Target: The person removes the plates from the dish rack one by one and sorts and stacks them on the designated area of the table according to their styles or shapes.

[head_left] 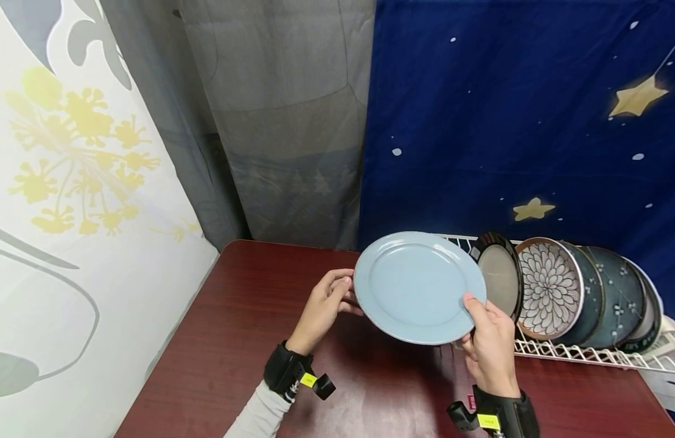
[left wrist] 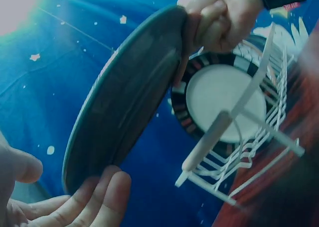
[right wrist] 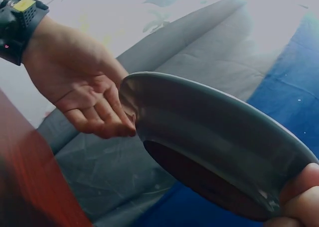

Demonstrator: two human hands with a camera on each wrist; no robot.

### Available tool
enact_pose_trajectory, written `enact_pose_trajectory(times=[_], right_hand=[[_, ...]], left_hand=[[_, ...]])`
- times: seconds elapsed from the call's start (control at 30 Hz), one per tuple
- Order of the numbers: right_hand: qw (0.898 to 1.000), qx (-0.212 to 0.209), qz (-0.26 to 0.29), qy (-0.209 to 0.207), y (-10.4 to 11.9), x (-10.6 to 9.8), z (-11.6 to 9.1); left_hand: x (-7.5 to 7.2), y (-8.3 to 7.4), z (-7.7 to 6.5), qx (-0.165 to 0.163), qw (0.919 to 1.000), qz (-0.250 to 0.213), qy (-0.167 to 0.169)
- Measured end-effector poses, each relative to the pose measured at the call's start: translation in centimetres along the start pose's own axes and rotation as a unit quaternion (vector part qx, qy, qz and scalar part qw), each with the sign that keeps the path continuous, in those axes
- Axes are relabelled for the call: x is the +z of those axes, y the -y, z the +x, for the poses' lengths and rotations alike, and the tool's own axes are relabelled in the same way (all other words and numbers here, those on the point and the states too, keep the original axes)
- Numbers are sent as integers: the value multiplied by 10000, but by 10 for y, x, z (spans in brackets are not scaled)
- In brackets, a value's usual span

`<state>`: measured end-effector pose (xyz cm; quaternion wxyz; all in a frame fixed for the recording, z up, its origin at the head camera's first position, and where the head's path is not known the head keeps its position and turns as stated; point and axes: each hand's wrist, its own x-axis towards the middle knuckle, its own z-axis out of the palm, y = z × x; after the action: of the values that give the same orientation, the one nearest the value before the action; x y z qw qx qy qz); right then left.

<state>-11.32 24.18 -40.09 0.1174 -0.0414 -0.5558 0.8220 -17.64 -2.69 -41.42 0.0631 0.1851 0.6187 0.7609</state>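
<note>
The right hand point(head_left: 490, 347) grips the light-blue plate point(head_left: 416, 289) by its rim, thumb on top; the left hand point(head_left: 323, 304), fingers extended and thumb off the plate, touches the opposite edge. The plate is above the tabletop point(head_left: 206, 365). Rightward, a white rack point(left wrist: 207, 141) holds upright plates point(head_left: 549, 289) before a starry blue curtain point(head_left: 479, 121).

1. A hand could pass over the red table point(head_left: 206, 353), left of the left hand point(head_left: 326, 304).
2. The blue plate point(head_left: 419, 289) blocks the middle.
3. Standing plates point(head_left: 585, 298) and the white rack point(left wrist: 207, 141) block the right.
4. The right hand point(head_left: 492, 347) maybe leaves a small gap beside the dark-rimmed plate point(head_left: 498, 281).
</note>
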Motion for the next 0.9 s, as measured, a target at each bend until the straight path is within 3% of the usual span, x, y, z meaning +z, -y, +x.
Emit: enact_pose_trajectory(times=[0.23,0.43,0.63,0.9], right_hand=[[9998,-20,93,148,-5,3,0],[9998,164,0,92,-11,7,0],[9996,183,-77,210,-14,8,0],[9987,184,-226,409,-20,7,0]], left_hand=[[6,9,2,-301,9985,-446,-122],[7,11,2,-620,9971,-435,23],[9,15,2,-613,9978,-242,54],[14,2,-8,-586,9982,-149,-51]])
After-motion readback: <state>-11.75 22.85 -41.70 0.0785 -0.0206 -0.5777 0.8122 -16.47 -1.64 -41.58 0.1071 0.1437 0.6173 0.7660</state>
